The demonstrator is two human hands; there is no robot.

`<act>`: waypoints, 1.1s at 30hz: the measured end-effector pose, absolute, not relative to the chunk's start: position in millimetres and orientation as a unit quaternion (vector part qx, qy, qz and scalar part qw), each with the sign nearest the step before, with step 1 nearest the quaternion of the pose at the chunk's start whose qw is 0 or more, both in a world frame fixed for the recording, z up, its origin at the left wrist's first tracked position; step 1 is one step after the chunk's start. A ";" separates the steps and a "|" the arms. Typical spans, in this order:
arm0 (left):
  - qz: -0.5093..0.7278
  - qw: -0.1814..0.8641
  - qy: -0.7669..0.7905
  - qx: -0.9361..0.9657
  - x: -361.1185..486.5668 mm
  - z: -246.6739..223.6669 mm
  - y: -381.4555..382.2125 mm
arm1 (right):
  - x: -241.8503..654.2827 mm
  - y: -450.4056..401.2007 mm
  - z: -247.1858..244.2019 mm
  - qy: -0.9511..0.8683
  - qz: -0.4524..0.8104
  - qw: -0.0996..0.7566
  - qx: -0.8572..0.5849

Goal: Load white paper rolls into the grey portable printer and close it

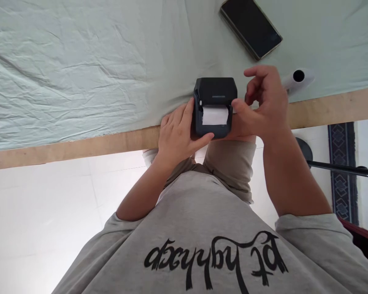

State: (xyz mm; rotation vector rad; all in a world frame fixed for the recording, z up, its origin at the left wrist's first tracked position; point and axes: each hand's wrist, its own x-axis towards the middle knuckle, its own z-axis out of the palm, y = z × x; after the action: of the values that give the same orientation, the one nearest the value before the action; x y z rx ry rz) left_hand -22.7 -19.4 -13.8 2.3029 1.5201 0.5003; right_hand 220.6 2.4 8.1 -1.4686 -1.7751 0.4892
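A small black printer-like device point(216, 90) sits at the near edge of the cloth-covered table, its lid raised and a white paper roll point(215, 115) showing inside. My left hand point(180, 132) holds the device from its left side, the thumb along the front edge and the fingers against the side. Just right of the device is my right hand point(265, 100), its fingers apart and slightly curled, with nothing seen in them. The right thumb tip is beside the device's right edge; whether it touches cannot be made out.
A dark phone point(251, 26) lies on the pale green cloth point(110, 73) behind the device. A white tube or roll with a dark hole point(303, 79) is right of my right hand. The wooden table edge point(110, 145) runs across. A black pole point(337, 165) stands below at right.
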 end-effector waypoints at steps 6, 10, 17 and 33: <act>0.191 0.153 0.525 0.815 -23.1 -17.7 -19.8 | 196.6 14.9 46.6 -0.678 0.130 0.313 -0.653; 0.189 0.152 0.521 0.818 -22.7 -17.1 -20.4 | 191.1 18.8 53.7 -0.679 0.121 0.267 -0.673; 0.197 0.150 0.527 0.813 -21.4 -18.3 -21.2 | 188.2 18.6 53.9 -0.713 0.127 0.221 -0.654; 0.249 0.200 0.513 0.796 -23.5 -10.6 -23.3 | 193.7 59.2 68.4 -0.806 0.203 0.041 -0.555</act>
State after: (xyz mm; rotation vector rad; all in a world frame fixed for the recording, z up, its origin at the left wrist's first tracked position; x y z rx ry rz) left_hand -23.5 -23.3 -10.6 2.2256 1.4351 0.6962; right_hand 193.7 59.2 68.4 -1.6982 -2.4680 0.6222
